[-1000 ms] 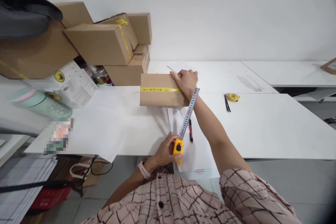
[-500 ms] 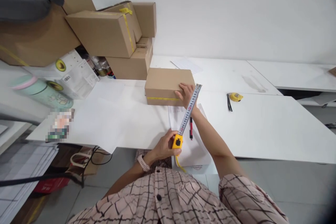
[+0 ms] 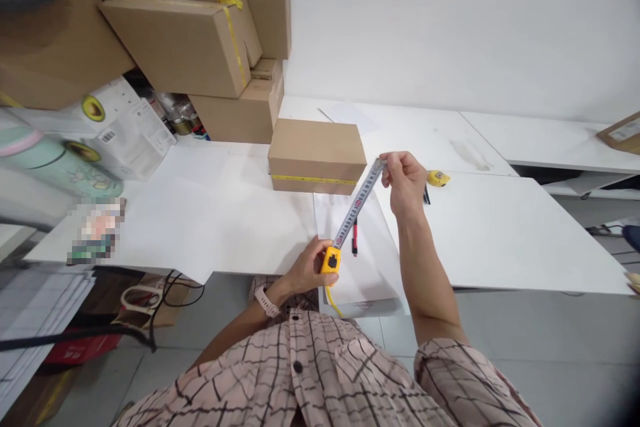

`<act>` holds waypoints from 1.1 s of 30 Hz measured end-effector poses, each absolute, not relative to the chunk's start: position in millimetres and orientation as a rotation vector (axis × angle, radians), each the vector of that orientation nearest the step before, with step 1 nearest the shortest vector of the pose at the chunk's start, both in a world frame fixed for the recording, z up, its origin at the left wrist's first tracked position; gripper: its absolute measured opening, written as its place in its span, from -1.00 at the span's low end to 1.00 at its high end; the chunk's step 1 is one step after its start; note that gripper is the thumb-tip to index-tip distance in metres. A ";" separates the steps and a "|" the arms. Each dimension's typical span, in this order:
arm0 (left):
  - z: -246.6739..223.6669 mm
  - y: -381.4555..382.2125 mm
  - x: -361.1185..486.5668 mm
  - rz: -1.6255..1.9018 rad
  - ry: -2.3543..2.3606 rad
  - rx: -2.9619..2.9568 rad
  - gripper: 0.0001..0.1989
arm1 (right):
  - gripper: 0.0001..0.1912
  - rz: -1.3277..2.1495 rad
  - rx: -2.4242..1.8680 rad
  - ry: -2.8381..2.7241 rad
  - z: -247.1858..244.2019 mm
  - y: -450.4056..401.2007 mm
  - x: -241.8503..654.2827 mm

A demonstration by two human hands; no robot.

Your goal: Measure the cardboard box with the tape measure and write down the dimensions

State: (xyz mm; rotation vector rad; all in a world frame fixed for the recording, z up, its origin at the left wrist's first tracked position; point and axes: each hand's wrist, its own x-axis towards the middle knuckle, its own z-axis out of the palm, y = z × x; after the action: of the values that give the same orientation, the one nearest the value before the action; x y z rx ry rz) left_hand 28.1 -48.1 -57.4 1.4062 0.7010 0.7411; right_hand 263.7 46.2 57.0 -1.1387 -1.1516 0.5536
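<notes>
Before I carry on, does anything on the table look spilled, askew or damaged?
A greyish smear marks the white table at back right, maybe a stain or wear. At left, a corner of the white sheet overhangs the front edge.

The long white rectangular surface [image 3: 480, 233] is backed by a plain, smooth white wall [image 3: 425, 27]. Beneath, pale grey square floor tiles [image 3: 540, 340] are seen, evenly lit.

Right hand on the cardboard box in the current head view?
No, the right hand pinches the free end of the tape blade, to the right of the box.
</notes>
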 end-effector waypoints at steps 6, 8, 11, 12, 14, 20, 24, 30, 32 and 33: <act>-67.7 -48.9 28.9 0.721 0.658 1.216 -0.05 | -0.53 0.748 -1.240 -1.169 12.1 19.1 249.0; -70.5 -49.9 27.7 0.748 0.650 1.248 0.03 | -0.53 0.764 -1.304 -1.131 -7.8 10.9 249.6; -68.2 -50.0 24.8 0.794 0.687 1.388 0.07 | -0.52 0.711 -1.490 -1.087 -33.9 -0.3 258.4; -65.1 -48.2 23.6 0.813 0.735 1.471 0.08 | -0.52 0.677 -1.596 -1.109 -40.6 -3.9 261.8; -56.0 -39.7 21.9 0.882 0.886 1.700 0.09 | -0.55 0.593 -1.852 -1.218 -50.5 -10.6 266.1; -23.1 14.2 29.4 0.858 1.263 2.539 -0.08 | -0.57 0.416 -2.220 -1.772 -55.2 -19.8 252.5; -16.5 42.0 36.5 0.389 1.412 2.785 -0.30 | -0.62 0.495 -2.115 -1.915 -56.7 -17.9 251.0; -26.2 55.4 41.5 0.092 1.511 2.775 -0.45 | -0.64 1.143 -1.354 -1.186 -65.8 -18.2 294.9; -28.6 51.2 52.5 0.196 1.440 2.817 -0.47 | -0.64 1.176 -1.177 -0.988 -64.0 -13.7 315.5; -29.9 47.4 60.7 0.246 1.362 2.831 -0.49 | -0.62 1.149 -1.143 -0.937 -62.5 -9.9 325.1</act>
State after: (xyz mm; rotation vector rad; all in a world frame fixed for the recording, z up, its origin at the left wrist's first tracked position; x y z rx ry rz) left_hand 60.7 47.4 -29.9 2.8308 1.3622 0.2463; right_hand 325.1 -9.9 -62.5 -1.1428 -0.9373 1.1487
